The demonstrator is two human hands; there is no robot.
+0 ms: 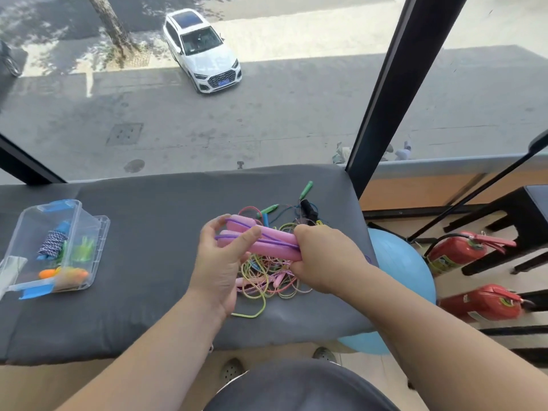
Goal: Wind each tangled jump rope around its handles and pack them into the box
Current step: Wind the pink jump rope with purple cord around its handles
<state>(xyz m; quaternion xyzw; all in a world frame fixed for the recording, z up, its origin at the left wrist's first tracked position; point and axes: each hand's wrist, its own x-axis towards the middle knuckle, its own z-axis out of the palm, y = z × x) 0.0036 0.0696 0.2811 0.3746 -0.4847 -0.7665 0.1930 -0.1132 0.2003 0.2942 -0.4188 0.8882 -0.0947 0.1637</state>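
Two pink plastic handles [267, 239], long axis left–right, wrapped by purple cord [252, 240]; right hand [323, 256] grips one end, left hand [221, 256] fingers pinch the other.

Both bare forearms reach forward from the lower edge. The left hand [218, 262] curls its fingers and thumb around one end of the handles [272, 240]; the right hand [323, 256], fisted, grips the other end.
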